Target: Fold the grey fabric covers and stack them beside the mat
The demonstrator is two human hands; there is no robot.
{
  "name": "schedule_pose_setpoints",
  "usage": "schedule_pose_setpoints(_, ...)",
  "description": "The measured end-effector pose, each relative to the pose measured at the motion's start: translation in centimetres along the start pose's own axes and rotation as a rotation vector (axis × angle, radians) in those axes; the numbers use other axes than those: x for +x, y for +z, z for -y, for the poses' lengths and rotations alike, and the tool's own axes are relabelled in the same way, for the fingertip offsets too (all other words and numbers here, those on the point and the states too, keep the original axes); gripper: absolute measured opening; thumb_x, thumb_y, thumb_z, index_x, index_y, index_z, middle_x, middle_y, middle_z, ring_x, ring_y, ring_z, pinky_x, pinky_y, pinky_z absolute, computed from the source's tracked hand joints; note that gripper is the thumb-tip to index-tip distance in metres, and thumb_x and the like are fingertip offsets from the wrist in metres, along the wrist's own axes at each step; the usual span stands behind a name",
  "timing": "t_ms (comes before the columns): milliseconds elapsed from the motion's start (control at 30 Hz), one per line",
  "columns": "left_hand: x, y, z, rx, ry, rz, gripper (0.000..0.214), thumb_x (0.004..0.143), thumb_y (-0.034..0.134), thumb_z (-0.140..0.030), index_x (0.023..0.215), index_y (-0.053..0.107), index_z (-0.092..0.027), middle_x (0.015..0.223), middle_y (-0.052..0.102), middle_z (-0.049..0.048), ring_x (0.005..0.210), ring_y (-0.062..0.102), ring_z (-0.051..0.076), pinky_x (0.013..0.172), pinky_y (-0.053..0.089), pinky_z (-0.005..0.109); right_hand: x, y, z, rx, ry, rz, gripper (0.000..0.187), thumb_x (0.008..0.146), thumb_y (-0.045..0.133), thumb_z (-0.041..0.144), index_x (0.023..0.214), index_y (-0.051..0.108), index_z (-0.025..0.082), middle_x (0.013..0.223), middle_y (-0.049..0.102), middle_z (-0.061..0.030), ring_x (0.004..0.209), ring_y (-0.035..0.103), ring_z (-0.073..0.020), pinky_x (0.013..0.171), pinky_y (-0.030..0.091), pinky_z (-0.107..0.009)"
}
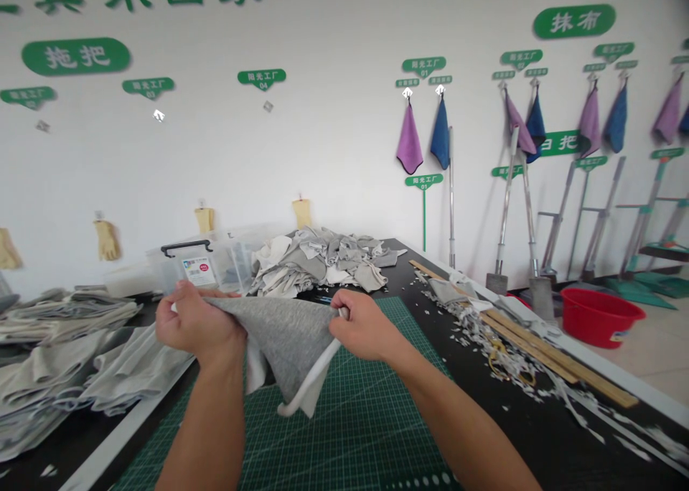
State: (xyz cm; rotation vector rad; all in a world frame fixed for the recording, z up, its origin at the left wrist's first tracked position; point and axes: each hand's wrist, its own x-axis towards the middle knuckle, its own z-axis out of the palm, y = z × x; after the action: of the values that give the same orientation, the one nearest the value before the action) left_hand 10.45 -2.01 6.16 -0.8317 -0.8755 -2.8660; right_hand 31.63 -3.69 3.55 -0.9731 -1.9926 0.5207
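Left hand: nearly closed, fingers and thumb pinching the upper edge of the grey cloth, at 10 o'clock.
Right hand: curled shut on the cloth's other corner, at 2 o'clock.
Cloth: lifted between both hands at 12 o'clock, sagging to a point above the green cutting mat, with a white strip along its lower edge.
Risk: a slackened grip could drop the cloth; a sharp pull could stretch it or tear the strip away.
Around: folded stacks at 9 o'clock; scrap pile and plastic bin at 12; wooden strips and white snippets on the black desk at 3; red basin on the floor at 2.
In the way: both forearms and the cloth cover much of the mat, and the pile crowds the desk's far end.
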Motion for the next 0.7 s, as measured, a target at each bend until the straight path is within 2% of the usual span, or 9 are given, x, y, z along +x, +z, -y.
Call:
schedule_pose_setpoints(167,0.7,0.2,-0.5,0.017,-0.030,-0.069,0.021,0.073,0.050,-0.029,0.064,0.033,-0.021,0.048,0.035,-0.0091,0.042,0.043,0.009,0.047,0.044,0.026,-0.2,-0.3,0.3,-0.022,-0.014,-0.057,0.008,0.067,0.047,0.019,0.075,0.050,0.020,0.062,0.048,0.0036,0.057,0.042,-0.0105,0.051,0.028,-0.022)
schedule_pose_setpoints(333,2.2,-0.4,-0.5,-0.018,0.061,-0.188,0.018,0.066,0.057,-0.020,0.061,0.041,-0.018,0.058,0.041,-0.0059,0.058,0.048,0.009,0.059,0.045,0.025,-0.4,-0.4,0.5,0.010,-0.024,-0.117,0.014,0.068,0.044,0.017,0.080,0.049,0.021,0.064,0.048,0.0035,0.058,0.042,-0.0113,0.052,0.028,-0.023)
schedule_pose_setpoints(567,1.8,-1.3,-0.7,0.152,0.083,-0.039,0.025,0.073,0.058,-0.024,0.057,0.040,-0.016,0.056,0.038,-0.0062,0.060,0.043,0.009,0.058,0.039,0.026,0.1,-1.1,-0.3,0.124,0.021,-0.197,0.021,0.069,0.044,0.017,0.088,0.052,0.020,0.066,0.049,0.0039,0.055,0.042,-0.0104,0.050,0.031,-0.022)
schedule_pose_setpoints(633,1.7,-1.2,-0.2,0.176,0.106,-0.025,0.026,0.070,0.061,-0.027,0.056,0.043,-0.015,0.055,0.038,-0.0062,0.057,0.041,0.008,0.056,0.038,0.024,0.3,-1.5,-0.6,0.155,0.032,-0.223,0.022,0.069,0.045,0.018,0.089,0.053,0.018,0.067,0.051,0.0031,0.057,0.044,-0.0105,0.051,0.032,-0.022)
schedule_pose_setpoints(700,1.8,-1.0,0.4,0.201,0.069,0.006,0.025,0.067,0.065,-0.031,0.057,0.048,-0.015,0.053,0.039,-0.0064,0.054,0.040,0.007,0.053,0.038,0.023,0.5,-1.7,-0.9,0.165,0.026,-0.233,0.022,0.069,0.046,0.019,0.089,0.055,0.018,0.069,0.053,0.0023,0.059,0.045,-0.0109,0.052,0.033,-0.022)
